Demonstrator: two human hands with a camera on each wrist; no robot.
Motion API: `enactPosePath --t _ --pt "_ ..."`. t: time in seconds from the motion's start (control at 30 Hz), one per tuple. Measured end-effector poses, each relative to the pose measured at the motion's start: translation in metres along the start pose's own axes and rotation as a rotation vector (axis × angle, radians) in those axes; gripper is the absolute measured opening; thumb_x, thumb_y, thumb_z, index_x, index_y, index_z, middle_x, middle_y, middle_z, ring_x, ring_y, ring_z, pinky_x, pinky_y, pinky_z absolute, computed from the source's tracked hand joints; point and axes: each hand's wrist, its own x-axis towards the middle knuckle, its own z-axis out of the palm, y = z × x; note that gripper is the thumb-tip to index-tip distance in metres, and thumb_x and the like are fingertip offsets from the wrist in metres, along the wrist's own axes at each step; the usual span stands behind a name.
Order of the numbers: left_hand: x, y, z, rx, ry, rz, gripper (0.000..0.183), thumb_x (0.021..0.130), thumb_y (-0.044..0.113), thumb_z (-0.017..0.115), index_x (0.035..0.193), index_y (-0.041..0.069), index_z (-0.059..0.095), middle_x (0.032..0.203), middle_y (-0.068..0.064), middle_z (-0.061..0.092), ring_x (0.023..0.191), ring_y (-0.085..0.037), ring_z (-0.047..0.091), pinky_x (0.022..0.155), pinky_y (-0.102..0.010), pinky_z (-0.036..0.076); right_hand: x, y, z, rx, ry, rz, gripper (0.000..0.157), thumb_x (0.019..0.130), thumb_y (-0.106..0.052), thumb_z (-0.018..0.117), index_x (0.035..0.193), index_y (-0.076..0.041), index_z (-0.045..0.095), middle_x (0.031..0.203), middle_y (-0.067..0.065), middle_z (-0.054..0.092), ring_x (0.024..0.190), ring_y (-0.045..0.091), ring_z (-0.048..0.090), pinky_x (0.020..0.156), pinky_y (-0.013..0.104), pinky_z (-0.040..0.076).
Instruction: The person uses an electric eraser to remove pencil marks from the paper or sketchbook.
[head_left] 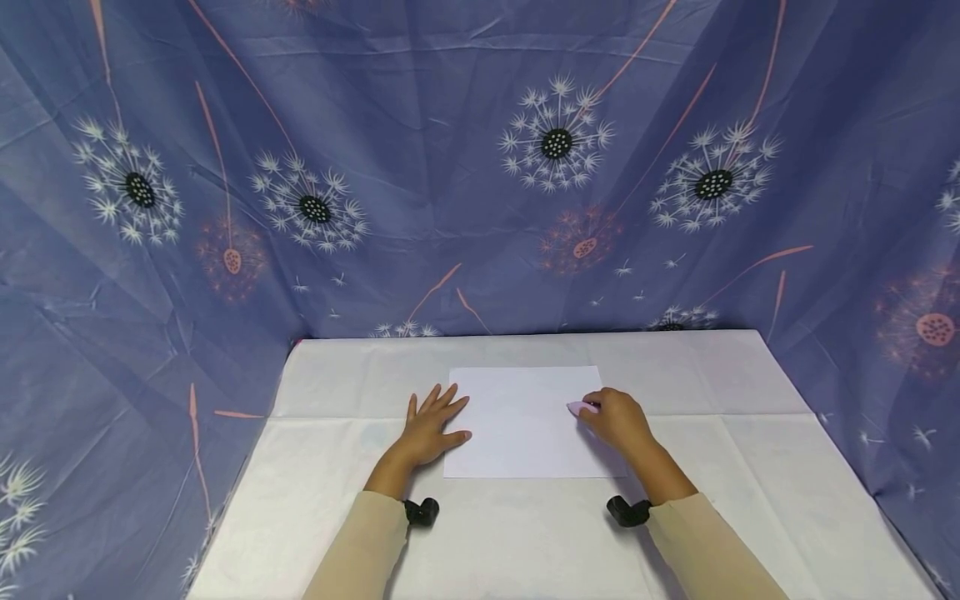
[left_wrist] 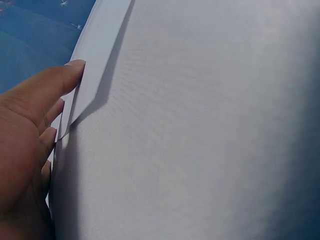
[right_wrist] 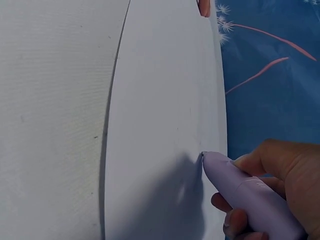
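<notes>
A blank white sheet of paper (head_left: 517, 429) lies on the white-covered table. My left hand (head_left: 426, 433) rests on its left edge with fingers spread; the left wrist view shows the thumb touching the sheet, whose near corner stands slightly off the table. At the right side of the sheet, my right hand (head_left: 618, 421) pinches a thick lilac pen-shaped tool (right_wrist: 250, 192) between thumb and fingers. Its small dark tip points left and is at or just above the paper; I cannot tell whether it touches. The rear end of the tool is hidden by the hand.
The table's white cloth (head_left: 525, 542) has fold creases and reaches around the sheet on every side. A blue curtain (head_left: 435, 167) with dandelion prints hangs behind and beside the table. Black wrist devices (head_left: 628, 512) sit by both sleeves.
</notes>
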Motion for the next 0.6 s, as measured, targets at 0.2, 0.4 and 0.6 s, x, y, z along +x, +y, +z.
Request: enactPosePath --t 0.2,0.4,0.6 --pt "0.0 -0.001 0.0 -0.005 -0.001 -0.007 0.067 0.095 0.044 0.067 0.154 0.022 0.044 0.169 -0.003 0.024 0.159 -0.033 0.011 0.124 -0.066 -0.009 -0.007 -0.002 -0.001 0.018 0.0 -0.005 0.029 0.093 -0.025 0.071 0.11 -0.003 0.077 0.111 0.019 0.074 0.108 0.041 0.068 0.097 0.055 0.052" --pt "0.0 -0.002 0.001 -0.003 -0.011 -0.003 0.068 0.095 0.044 0.066 0.155 0.022 0.043 0.17 -0.003 0.023 0.159 -0.034 0.011 0.124 -0.066 -0.009 -0.011 -0.001 -0.001 0.038 -0.001 0.004 0.029 0.093 -0.024 0.071 0.112 -0.001 0.076 0.111 0.018 0.074 0.107 0.04 0.068 0.096 0.054 0.053" --pt "0.001 -0.001 0.001 0.003 -0.012 -0.005 0.067 0.096 0.044 0.066 0.155 0.022 0.043 0.169 -0.003 0.023 0.159 -0.033 0.01 0.124 -0.066 -0.009 -0.01 0.002 0.0 0.026 0.031 0.0 0.03 0.093 -0.023 0.071 0.112 -0.001 0.076 0.109 0.018 0.073 0.108 0.041 0.067 0.096 0.055 0.052"
